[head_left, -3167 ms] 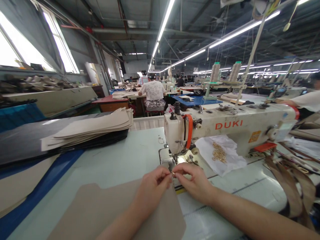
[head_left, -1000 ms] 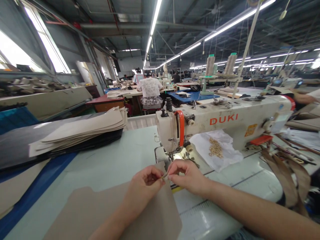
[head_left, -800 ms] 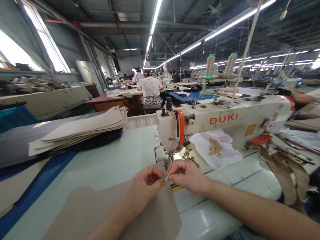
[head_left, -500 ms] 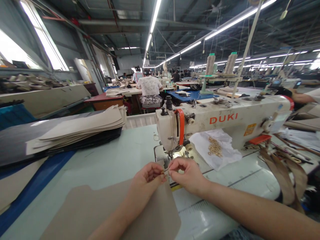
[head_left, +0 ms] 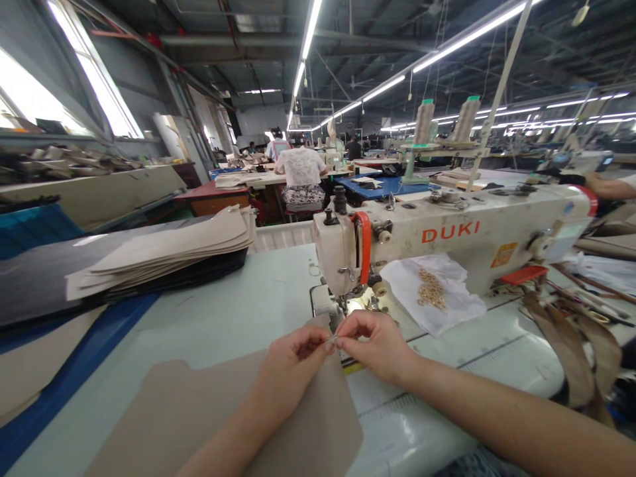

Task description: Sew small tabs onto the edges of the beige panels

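Note:
Just in front of the sewing machine's needle area, my left hand (head_left: 295,358) and my right hand (head_left: 377,344) meet with their fingertips pinched. Between them is a small, thin beige strip (head_left: 332,339); its ends are covered by the fingers. My left forearm lies over a large flat beige panel (head_left: 223,391), whose upper tip reaches toward the presser foot. The sewing machine (head_left: 407,228) stands behind the hands with its lamp lit. Small gold rings (head_left: 431,291) sit in a pile on a white bag (head_left: 397,281), right of the needle.
A stack of beige panels (head_left: 169,252) rests on dark sheets at the left. Brown straps (head_left: 561,344) hang at the table's right end, near scissors. Thread cones (head_left: 424,122) stand behind the machine. A seated person (head_left: 301,169) works farther back; another person's arm (head_left: 613,187) shows at right.
My fingertips have drawn closer together around the strip, and less of it shows between them. The whole view has shifted slightly.

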A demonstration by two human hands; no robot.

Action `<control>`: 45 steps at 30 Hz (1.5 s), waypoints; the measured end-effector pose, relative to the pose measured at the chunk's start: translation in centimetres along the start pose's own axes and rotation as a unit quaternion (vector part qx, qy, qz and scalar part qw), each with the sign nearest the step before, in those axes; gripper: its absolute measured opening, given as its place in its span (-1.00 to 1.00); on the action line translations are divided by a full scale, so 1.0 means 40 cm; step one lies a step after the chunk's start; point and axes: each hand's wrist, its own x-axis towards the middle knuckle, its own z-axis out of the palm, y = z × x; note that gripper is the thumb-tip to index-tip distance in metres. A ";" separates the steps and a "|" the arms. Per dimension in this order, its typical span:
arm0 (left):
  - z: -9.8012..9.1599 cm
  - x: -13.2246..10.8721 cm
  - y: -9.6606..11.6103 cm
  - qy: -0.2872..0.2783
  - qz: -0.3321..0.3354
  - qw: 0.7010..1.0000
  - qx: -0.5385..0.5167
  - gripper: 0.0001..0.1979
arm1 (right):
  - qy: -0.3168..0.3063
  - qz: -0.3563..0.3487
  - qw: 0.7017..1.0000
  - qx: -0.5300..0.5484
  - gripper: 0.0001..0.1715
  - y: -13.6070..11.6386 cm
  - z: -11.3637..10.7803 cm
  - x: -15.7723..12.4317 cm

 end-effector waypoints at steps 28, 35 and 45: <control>-0.001 -0.005 -0.009 -0.001 0.080 0.986 0.147 -0.82 | -0.065 -0.094 0.967 -0.229 -0.85 -0.018 -0.031 -0.008; -0.022 0.011 -0.039 0.063 0.089 0.955 0.276 -0.55 | -0.026 0.032 0.984 -0.175 -0.87 -0.008 -0.040 -0.006; 0.013 -0.035 -0.063 0.055 0.158 0.926 0.339 -0.59 | -0.114 0.198 0.963 -0.142 -0.87 -0.031 -0.011 0.049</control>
